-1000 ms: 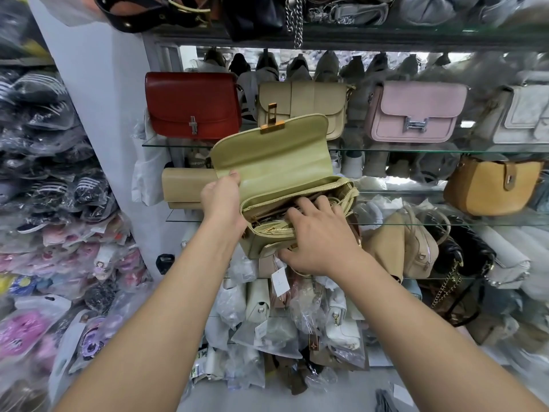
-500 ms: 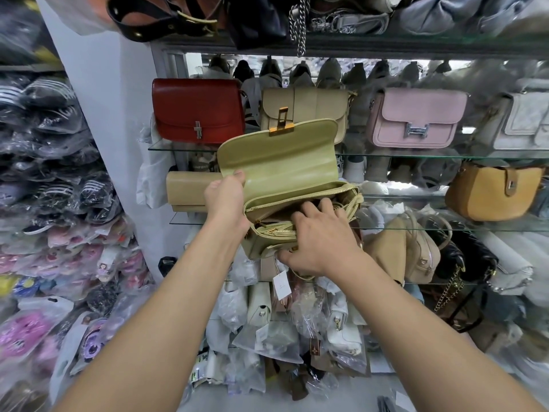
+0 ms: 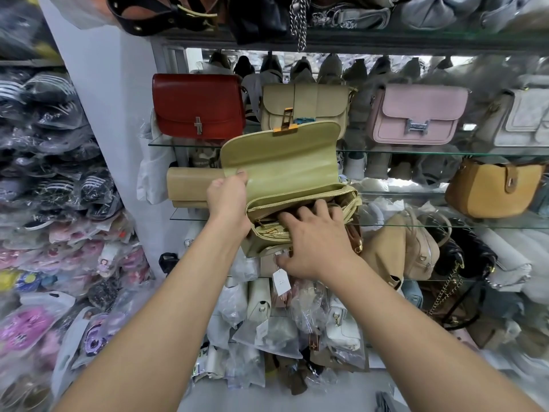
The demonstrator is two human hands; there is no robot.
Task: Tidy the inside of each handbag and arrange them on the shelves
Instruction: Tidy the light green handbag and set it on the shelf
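A single wide-angle camera on the person's head looks forward and slightly down at a wall of glass shelves (image 3: 445,152), close enough that the olive-green handbag (image 3: 282,165) sits at arm's length in mid-view. Both bare forearms run in from the near bottom edge to the left hand (image 3: 227,200) and right hand (image 3: 319,245) on that bag, and the lens bends the shelf lines toward the corners. The view spans stacked plastic-wrapped goods (image 3: 44,173) on the left to a mustard saddle bag (image 3: 493,188) on the right, and a dark top shelf (image 3: 386,40) down to pale floor (image 3: 341,394)
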